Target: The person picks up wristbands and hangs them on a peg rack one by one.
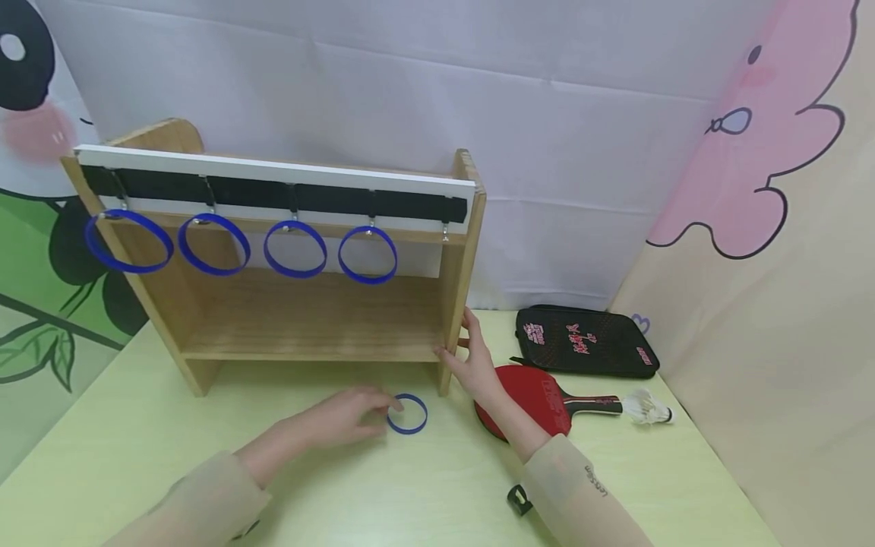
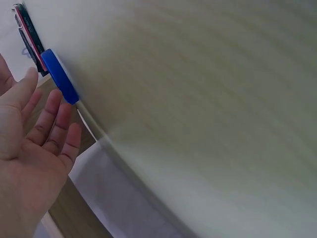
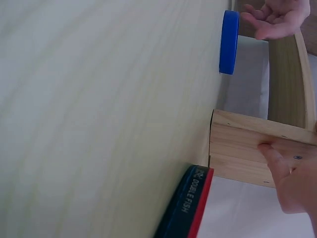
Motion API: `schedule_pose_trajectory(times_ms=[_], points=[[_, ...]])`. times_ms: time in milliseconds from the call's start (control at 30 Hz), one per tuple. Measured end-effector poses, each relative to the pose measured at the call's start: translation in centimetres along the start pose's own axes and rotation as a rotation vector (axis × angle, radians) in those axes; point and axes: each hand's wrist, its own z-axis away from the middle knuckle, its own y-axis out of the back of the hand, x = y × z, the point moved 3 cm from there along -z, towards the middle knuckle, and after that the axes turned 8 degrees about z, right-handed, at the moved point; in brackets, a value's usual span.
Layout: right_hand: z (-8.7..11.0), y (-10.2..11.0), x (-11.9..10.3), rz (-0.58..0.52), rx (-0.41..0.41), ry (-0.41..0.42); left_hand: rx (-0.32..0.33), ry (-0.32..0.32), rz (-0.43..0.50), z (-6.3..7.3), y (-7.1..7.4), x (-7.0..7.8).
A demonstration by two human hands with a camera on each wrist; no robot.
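A blue ring (image 1: pixel 407 414) rests on the table in front of a small wooden shelf (image 1: pixel 314 357). My left hand (image 1: pixel 352 415) is beside the ring's left edge, its fingers loosely bent; in the left wrist view the fingertips come close to the ring (image 2: pixel 60 77), and contact is unclear. My right hand (image 1: pixel 475 365) holds the shelf's right side panel, thumb at the front edge and fingers on the outer face. Several blue rings, such as one ring (image 1: pixel 369 281), hang from metal hooks on a white board (image 1: pixel 273 163) with a black strip. The rightmost hook (image 1: pixel 446 230) bears no ring.
Right of the shelf lie a red table tennis bat (image 1: pixel 522 391), a black case (image 1: pixel 588 342) with pink lettering and a white shuttlecock (image 1: pixel 647 408). A small black object (image 1: pixel 519 500) is near my right sleeve. Cloth walls (image 1: pixel 567 152) stand behind and beside the table.
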Motion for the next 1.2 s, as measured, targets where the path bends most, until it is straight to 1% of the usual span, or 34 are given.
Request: schedule_pose_trajectory(times_ms=[100, 167, 267, 367, 467, 600, 667, 867, 967, 1033, 1133, 1200], points=[[0.0, 0.0, 0.2, 0.007, 0.003, -0.005, -0.031, -0.011, 0.012, -0.2, -0.2, 0.0], [0.0, 0.0, 0.2, 0.011, 0.006, 0.013, -0.04, -0.014, 0.012, -0.3, -0.2, 0.0], [0.0, -0.1, 0.2, 0.01, 0.009, 0.019, -0.041, -0.022, -0.012, -0.5, -0.3, 0.0], [0.0, -0.1, 0.3, 0.009, 0.004, -0.001, -0.041, -0.028, -0.031, -0.7, -0.5, -0.1], [-0.1, -0.2, 0.4, 0.012, -0.001, -0.021, -0.041, -0.031, -0.031, -0.9, -0.5, -0.1], [0.0, 0.0, -0.1, 0.013, -0.005, -0.018, -0.039, -0.032, -0.032, -1.0, -0.7, -0.3], [0.1, 0.2, -0.7, 0.004, -0.009, -0.012, -0.037, -0.03, -0.034, -1.1, -0.7, -0.4], [1.0, 1.0, -3.4, 0.0, -0.03, -0.01, -0.008, -0.009, -0.017, -1.1, -0.8, -0.4], [1.2, 1.0, -3.8, 0.013, -0.03, -0.018, 0.018, 0.015, 0.002, -1.1, -0.7, -0.3], [1.1, 1.0, -3.8, 0.013, -0.029, -0.021, 0.038, 0.028, 0.01, -1.0, -0.6, -0.1], [1.0, 0.9, -3.4, -0.003, -0.02, -0.001, 0.059, 0.039, 0.025, -1.0, -0.4, 0.1], [0.7, 0.6, -2.4, -0.008, -0.012, 0.001, 0.068, 0.042, 0.032, -1.0, -0.2, 0.3]])
